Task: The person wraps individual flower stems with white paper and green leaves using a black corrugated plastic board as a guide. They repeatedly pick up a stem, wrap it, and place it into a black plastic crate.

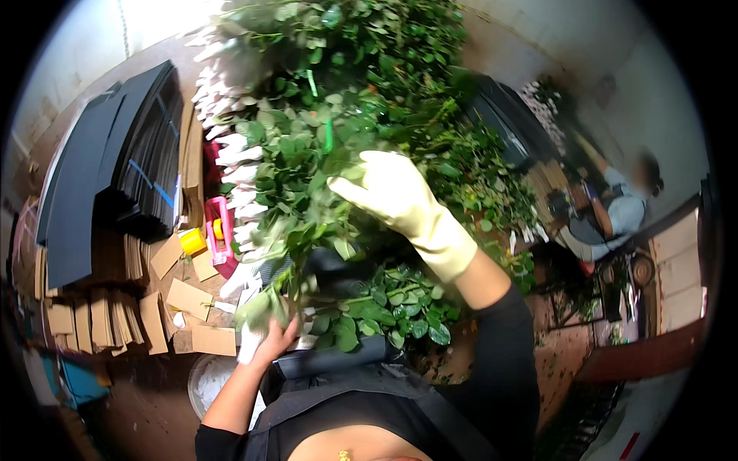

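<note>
My bare left hand (277, 341) is closed near my waist around a leafy flower stem (288, 276). A white sleeved flower head (251, 341) sits against that hand. My right hand (398, 199), in a cream rubber glove, is raised over the foliage. Its thumb and fingers are spread around leaves, but whether they grip a stem is hidden. Beyond lies a big heap of leafy stems (369, 75), with a row of white sleeved heads (242, 173) along its left side. More leafy stems (398, 305) lie close to my lap.
A pink tape dispenser (217, 253) and a yellow tape roll (192, 242) stand left of the heads. Cardboard pieces (189, 298) lie loose there, beside stacked dark sheets (86, 184). A tub (210, 380) stands below. Another person (620, 210) works at the right.
</note>
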The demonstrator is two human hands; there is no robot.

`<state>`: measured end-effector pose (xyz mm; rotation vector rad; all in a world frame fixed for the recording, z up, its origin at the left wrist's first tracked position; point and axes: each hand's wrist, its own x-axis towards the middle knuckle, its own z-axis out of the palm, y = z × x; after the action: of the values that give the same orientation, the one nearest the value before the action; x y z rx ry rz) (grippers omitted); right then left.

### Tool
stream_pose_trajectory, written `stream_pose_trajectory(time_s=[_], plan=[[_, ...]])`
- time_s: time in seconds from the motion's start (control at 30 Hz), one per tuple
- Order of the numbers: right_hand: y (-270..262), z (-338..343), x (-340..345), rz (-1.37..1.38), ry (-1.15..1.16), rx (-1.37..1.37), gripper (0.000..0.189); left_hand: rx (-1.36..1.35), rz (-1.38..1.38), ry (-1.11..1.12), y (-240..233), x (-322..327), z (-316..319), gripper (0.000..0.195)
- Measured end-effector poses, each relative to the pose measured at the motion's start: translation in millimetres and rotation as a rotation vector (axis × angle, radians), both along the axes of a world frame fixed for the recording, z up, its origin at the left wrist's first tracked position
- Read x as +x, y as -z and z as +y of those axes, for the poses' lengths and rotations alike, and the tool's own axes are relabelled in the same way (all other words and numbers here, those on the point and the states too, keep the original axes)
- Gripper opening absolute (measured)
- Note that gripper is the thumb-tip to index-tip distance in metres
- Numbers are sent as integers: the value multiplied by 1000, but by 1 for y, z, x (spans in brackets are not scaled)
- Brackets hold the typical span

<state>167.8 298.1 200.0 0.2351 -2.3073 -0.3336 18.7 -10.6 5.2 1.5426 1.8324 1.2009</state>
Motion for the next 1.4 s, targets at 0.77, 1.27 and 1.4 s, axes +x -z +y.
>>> stream_pose_trajectory(time_s=[0.77,1.27,1.4], plan=[[161,-71,162,-478,504,-819,29,-1,-21,19,0,0,5,48],[76,1,19,-162,470,-51,46,-140,-4,101,-9,-8,9,45],[78,34,-25,-511,749,-1166,28,-89,-33,72,1,-7,9,50]])
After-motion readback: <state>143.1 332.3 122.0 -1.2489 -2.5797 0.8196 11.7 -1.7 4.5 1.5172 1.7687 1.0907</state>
